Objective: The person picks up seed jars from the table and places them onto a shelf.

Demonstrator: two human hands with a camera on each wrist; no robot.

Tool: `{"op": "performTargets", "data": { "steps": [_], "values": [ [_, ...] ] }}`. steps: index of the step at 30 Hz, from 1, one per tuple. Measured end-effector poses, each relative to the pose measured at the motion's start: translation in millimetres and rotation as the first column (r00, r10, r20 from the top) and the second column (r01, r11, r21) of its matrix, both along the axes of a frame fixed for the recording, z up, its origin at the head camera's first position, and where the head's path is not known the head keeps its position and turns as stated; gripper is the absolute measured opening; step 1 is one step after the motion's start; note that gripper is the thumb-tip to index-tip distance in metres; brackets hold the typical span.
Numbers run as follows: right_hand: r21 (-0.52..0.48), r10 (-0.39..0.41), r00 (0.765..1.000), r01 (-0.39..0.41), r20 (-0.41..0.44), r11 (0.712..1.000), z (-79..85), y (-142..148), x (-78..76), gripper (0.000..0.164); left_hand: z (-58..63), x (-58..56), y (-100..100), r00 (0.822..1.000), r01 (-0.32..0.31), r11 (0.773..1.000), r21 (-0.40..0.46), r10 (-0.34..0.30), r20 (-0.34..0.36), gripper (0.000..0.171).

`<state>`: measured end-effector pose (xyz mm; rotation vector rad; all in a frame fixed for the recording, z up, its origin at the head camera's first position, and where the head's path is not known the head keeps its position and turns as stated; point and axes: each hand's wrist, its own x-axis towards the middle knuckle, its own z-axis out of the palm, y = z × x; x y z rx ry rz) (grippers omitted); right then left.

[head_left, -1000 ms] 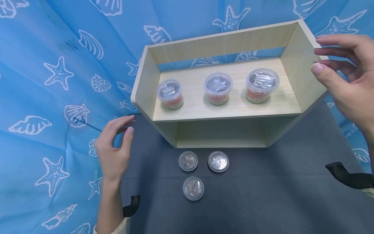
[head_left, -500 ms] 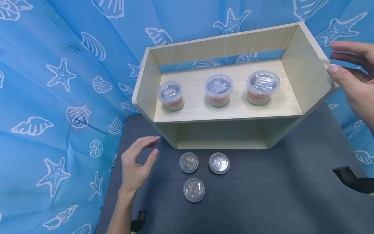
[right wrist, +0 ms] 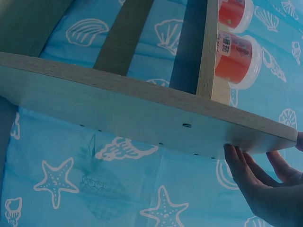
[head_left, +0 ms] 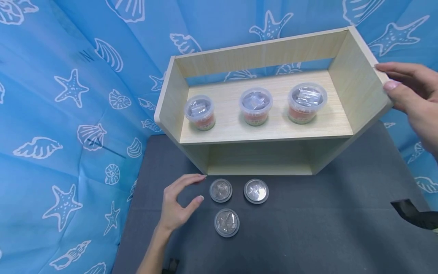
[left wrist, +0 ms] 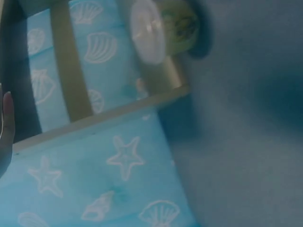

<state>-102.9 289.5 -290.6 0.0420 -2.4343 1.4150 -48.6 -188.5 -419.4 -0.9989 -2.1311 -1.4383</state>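
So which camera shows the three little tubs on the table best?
The head view: all three tubs on the table sit in plain sight beside the left hand. The left wrist view shows only one blurred tub. The right wrist view shows none of them, only shelf tubs.

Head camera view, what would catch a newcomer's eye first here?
A pale wooden two-level shelf stands on a dark grey table against a blue seashell-print cloth, with three clear lidded plastic cups in a row on its upper board. Three more lidded cups sit before it, beside the left hand. The right hand touches the shelf's right end.
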Motion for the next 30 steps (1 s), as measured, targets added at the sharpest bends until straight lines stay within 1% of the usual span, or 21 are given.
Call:
{"op": "performTargets", "data": {
  "steps": [2,6,10,15,19,23,25,27,30],
  "values": [
    [-0.023,0.012,1.0,-0.011,0.005,1.0,-1.5,2.6,-1.3,0.043,-5.7,0.7,1.1,1.0,0.023,1.0,0.008,-0.023,0.012,0.039],
    [-0.077,0.062,0.998,-0.06,0.016,0.995,-5.7,9.0,-4.2,0.045,-18.1,2.1,2.4,0.998,0.058,0.998,0.023,-0.058,0.039,0.041],
    [-0.094,0.098,0.995,-0.095,0.031,0.991,-9.5,13.3,-6.1,0.048,-32.6,5.1,2.2,0.991,0.096,0.995,0.041,-0.099,0.085,0.044],
    [-0.102,0.113,0.993,-0.109,0.035,0.989,-11.5,16.0,-7.8,0.049,-50.7,10.0,3.9,0.979,0.137,0.99,0.041,-0.141,0.145,0.046],
    [-0.105,0.123,0.992,-0.12,0.025,0.987,-11.6,17.2,-7.3,0.048,-64.3,16.4,7.9,0.971,0.143,0.99,0.018,-0.144,0.191,0.05],
    [-0.098,0.143,0.989,-0.139,0.026,0.985,-11.6,18.8,-6.4,0.048,-78.9,24.6,11.3,0.963,0.119,0.993,-0.01,-0.113,0.246,0.051],
    [-0.097,0.155,0.987,-0.151,0.035,0.984,-11.6,20.1,-6.3,0.049,-84.4,28.6,12.7,0.958,0.105,0.994,-0.02,-0.095,0.271,0.05],
    [-0.096,0.168,0.985,-0.163,0.038,0.982,-11.4,22.1,-6.9,0.049,-86.7,32.2,14.8,0.952,0.095,0.995,-0.028,-0.083,0.294,0.047],
    [-0.102,0.184,0.982,-0.18,0.033,0.978,-11.3,25.6,-8.8,0.049,-83.3,36.9,19.0,0.942,0.09,0.995,-0.04,-0.072,0.329,0.047]
  ]
}}
